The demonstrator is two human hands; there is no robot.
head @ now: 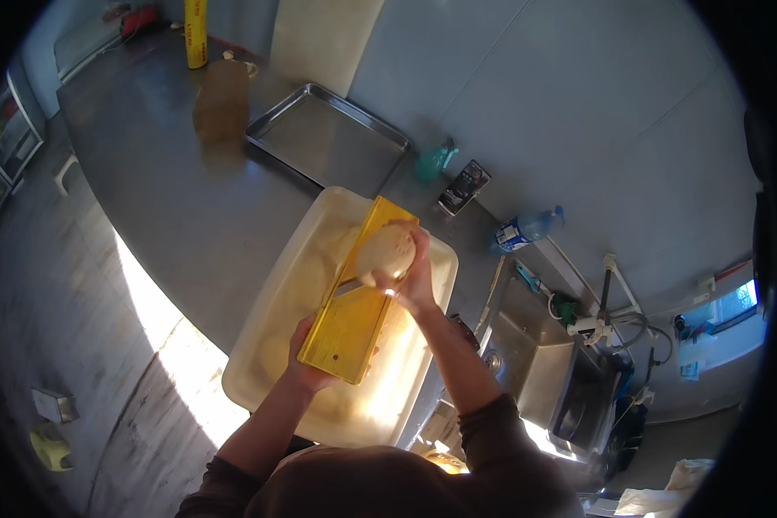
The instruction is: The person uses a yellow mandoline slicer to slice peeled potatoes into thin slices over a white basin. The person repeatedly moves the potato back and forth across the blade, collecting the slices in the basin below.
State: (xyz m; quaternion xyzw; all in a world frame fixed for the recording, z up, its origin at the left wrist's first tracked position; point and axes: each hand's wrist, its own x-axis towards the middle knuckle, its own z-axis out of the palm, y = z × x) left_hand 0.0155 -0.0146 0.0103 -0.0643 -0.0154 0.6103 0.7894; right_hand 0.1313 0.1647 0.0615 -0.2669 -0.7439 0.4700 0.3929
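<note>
A yellow mandoline slicer [353, 324] is tilted over a large off-white plastic tub [447, 259]. My left hand [307, 356] holds the slicer's lower end from beneath, with fingertips showing past its right edge. My right hand [417, 272] grips a pale, rounded piece of food [385, 252], perhaps a peeled vegetable, against the slicer's upper half, just above the slanted blade [349, 287]. Small dents mark the upper right of that piece. Inside the tub, left of the slicer, lie more pale pieces [311, 275], blurred and partly covered.
The tub rests on a steel table [162, 175]. Behind it are an empty metal baking tray [330, 139], a green spray bottle [434, 162], a dark box [465, 188] and a blue-capped plastic bottle [524, 230]. To the right is a steel sink [544, 375] with a hose.
</note>
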